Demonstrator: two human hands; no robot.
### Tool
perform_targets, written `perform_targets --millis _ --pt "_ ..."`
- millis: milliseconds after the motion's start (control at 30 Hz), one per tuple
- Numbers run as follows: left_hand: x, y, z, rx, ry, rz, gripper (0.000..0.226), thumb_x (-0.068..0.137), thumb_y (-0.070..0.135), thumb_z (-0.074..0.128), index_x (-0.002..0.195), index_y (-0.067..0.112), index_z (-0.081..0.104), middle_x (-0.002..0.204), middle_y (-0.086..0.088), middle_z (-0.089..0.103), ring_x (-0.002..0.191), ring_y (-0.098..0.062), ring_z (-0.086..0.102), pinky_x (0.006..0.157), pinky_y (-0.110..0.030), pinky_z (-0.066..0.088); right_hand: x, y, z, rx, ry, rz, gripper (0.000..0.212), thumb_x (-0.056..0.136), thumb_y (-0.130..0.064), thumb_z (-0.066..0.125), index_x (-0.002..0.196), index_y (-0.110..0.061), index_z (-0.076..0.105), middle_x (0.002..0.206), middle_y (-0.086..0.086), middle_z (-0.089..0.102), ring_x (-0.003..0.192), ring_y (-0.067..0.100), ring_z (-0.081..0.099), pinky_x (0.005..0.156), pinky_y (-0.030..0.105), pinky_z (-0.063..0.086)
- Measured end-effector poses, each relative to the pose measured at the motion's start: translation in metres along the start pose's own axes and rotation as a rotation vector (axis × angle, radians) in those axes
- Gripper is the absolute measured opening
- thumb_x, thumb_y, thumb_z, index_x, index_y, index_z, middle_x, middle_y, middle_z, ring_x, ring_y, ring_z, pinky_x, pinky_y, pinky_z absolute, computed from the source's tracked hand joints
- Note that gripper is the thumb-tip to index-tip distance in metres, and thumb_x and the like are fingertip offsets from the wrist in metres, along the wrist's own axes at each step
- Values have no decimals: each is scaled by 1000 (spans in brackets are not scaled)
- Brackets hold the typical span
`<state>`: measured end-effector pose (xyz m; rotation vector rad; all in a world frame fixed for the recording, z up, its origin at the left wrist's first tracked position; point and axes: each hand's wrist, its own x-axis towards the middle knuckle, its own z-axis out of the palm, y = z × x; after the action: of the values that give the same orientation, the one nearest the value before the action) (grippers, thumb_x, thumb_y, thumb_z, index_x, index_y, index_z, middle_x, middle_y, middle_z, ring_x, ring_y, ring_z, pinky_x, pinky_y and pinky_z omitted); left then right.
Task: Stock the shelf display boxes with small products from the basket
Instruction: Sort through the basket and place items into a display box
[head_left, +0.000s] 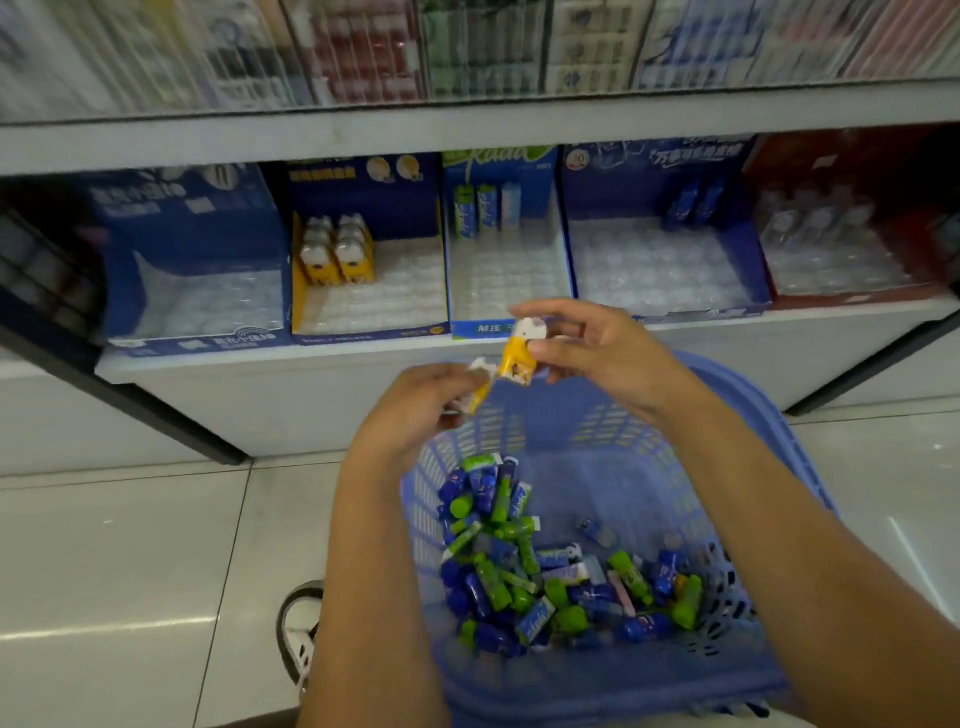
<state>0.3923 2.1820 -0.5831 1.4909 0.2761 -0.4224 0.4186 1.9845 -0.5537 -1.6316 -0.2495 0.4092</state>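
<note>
Pinching one yellow pack (516, 361) in the right hand (602, 358) and curling the left hand (410, 410) round another pack (482, 387), both above the blue basket (613, 467), the person looks ready to stand them in the half-empty box (363, 336) beside matching packs (337, 249).

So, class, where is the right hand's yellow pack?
At centre of head view, the right hand pinches the yellow pack above the basket, beside the left hand.

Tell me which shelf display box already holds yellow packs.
The second blue cardboard display box from the left: yellow white-capped packs stand in its back left corner. The other boxes show none.
</note>
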Motion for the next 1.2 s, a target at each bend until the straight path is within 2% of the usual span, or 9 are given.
perform_targets --millis 67,200,367,500,700,800,933,1067,1200 --pt "-10 17 -16 -101 114 106 28 87 27 65 60 21 69 53 9 54 50 -5 49 51 -19 42 20 -17 16 -79 89 -84 30 87 -10 64 113 -26 62 104 8 63 79 18 67 71 21 56" --pt "-19 26 -43 -295 294 156 17 92 35 57 89 22 67 74 5 71 60 -6 61 55 -19 47 74 -35 56 -267 239 -212 23 85 -12 67 102 -22 56 93 -7 58 80 12 62 67 23 57" --pt "-22 19 -63 -428 447 173 22 96 36 49 94 20 64 70 4 69 50 -4 48 43 -14 36 131 -41 106 -396 223 -312 28 78 -1 69 105 -6 62 85 -6 57 83 17 58 82 39 54" --pt "-23 18 -81 -621 543 146 33 99 42 42 98 17 64 68 -1 70 48 -6 50 43 -15 39 160 -35 137 -687 167 -308 27 86 -12 64 112 -16 61 106 5 63 88 16 58 81 30 51" --pt "-24 22 -98 -763 605 146 26 98 33 46 96 14 64 69 -5 72 47 -8 54 44 -16 43 172 -30 154 -892 127 -295 27 91 -16 54 119 -17 57 115 10 60 100 24 60 88 36 51" --pt "-21 20 -99 -783 601 134 26 98 30 47 97 12 65 70 -5 72 49 -9 57 46 -17 45 177 -33 152 -970 101 -307 26 90 -15 56 115 -16 59 114 8 60 100 22 59 88 34 50" --pt "-17 21 -97 -803 584 105 26 99 27 45 95 10 64 68 -4 72 49 -10 59 49 -19 46 175 -30 151 -977 152 -370 25 86 -14 63 111 -11 63 120 7 53 100 18 54 76 11 31" --pt "-17 18 -94 -751 508 175 22 99 23 46 97 12 65 78 -1 75 68 -11 69 57 -21 54 172 -32 150 -1015 124 -365 26 89 -19 61 113 -9 63 121 8 49 105 20 51 80 14 32" --pt "-18 15 -86 -421 544 343 14 95 26 56 102 23 67 92 7 72 93 -10 67 76 -21 55 154 -45 154 -781 169 -263 33 90 -33 59 119 -16 62 115 3 54 100 16 56 82 21 44"
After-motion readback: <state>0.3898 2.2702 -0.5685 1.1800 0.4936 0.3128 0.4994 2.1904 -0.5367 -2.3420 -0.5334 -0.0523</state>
